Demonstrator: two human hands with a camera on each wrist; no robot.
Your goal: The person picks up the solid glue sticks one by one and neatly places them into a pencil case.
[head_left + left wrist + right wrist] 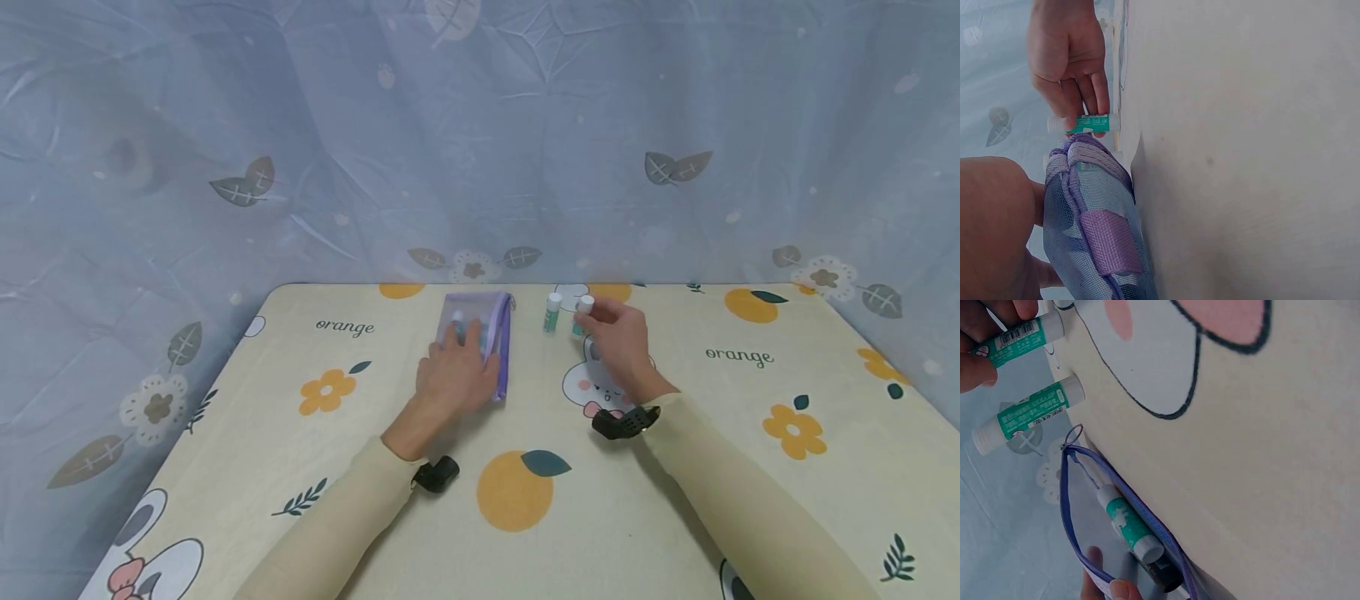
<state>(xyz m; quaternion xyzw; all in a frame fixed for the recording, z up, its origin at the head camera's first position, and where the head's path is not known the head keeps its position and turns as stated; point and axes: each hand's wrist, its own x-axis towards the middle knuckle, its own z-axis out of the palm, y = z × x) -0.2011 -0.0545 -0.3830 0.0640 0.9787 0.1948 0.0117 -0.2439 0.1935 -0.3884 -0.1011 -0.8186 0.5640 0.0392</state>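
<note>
My left hand (456, 375) grips the open edge of a purple mesh zipper pouch (503, 358), with fingertips on both sides of the mesh in the right wrist view. Inside the pouch lie a green-and-white glue stick (1129, 519) and a dark cylindrical item (1165, 575), whose kind is unclear. To the right, my right hand (624, 340) pinches another green glue stick (1013, 342) between thumb and fingers. That stick is upright, close to the tabletop. Between the pouch and my right hand a third glue stick (552, 315) stands upright on the table.
A pale patterned cloth (637, 517) with oranges, flowers and rabbits covers the table. Directly behind its far edge hangs a bluish patterned curtain (465, 142). Black wrist cameras (626, 422) sit on both wrists.
</note>
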